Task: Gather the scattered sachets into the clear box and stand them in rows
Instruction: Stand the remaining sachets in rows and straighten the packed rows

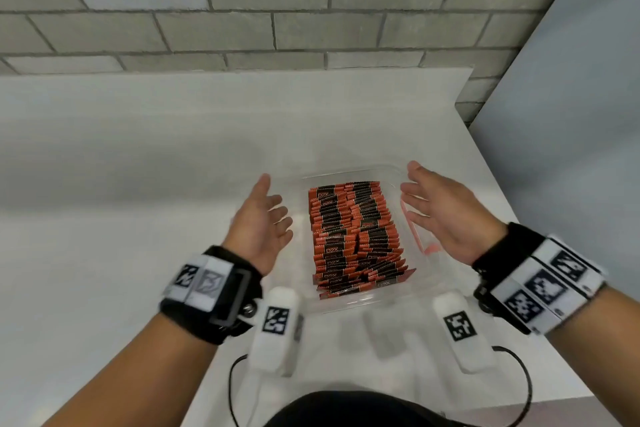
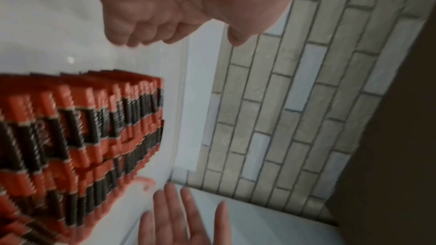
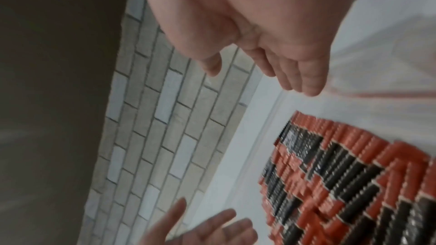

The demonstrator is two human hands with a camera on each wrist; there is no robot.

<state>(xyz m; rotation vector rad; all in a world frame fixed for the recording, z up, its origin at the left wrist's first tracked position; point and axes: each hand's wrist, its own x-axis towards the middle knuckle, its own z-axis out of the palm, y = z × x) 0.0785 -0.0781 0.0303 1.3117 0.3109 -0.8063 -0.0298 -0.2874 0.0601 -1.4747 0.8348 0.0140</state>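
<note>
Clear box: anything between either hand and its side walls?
Nothing visible. The left hand and right hand are open, palms facing the clear box from either side, with only bare white counter in the gaps. The sachets sit inside, in rows.

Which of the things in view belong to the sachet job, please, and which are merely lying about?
Job:
sachets, standing in rows
clear box holding them
left hand, open
right hand, open

Lying about:
white counter
brick wall
</note>
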